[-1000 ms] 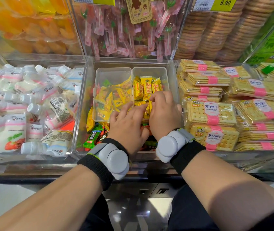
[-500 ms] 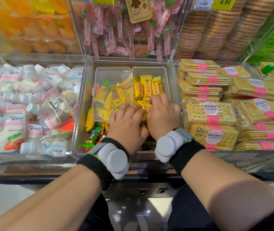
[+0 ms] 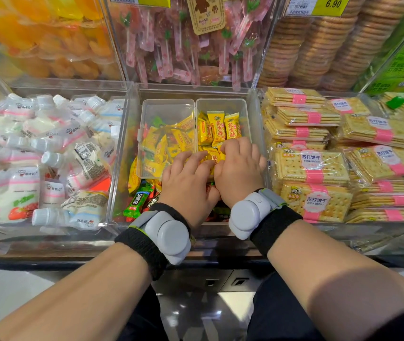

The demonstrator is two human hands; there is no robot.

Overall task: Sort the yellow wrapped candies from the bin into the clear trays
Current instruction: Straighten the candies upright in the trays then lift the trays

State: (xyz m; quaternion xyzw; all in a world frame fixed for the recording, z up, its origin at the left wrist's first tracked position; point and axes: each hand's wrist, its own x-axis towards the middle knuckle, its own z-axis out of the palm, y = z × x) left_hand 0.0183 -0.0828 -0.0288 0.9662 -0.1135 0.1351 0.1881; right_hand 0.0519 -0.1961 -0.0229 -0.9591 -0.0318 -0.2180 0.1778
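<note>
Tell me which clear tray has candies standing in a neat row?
The right tray, by the crackers: its yellow candies stand side by side. Those in the left tray lie jumbled.

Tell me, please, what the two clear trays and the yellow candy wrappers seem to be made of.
Clear trays: likely rigid transparent plastic, glossy; the contents show through the walls. Yellow candy wrappers: probably thin plastic film, shiny, with crimped ends and printed red characters.

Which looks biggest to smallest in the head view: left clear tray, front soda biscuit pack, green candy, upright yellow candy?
left clear tray
front soda biscuit pack
then green candy and upright yellow candy, alike, green one nearer: unranked
</note>
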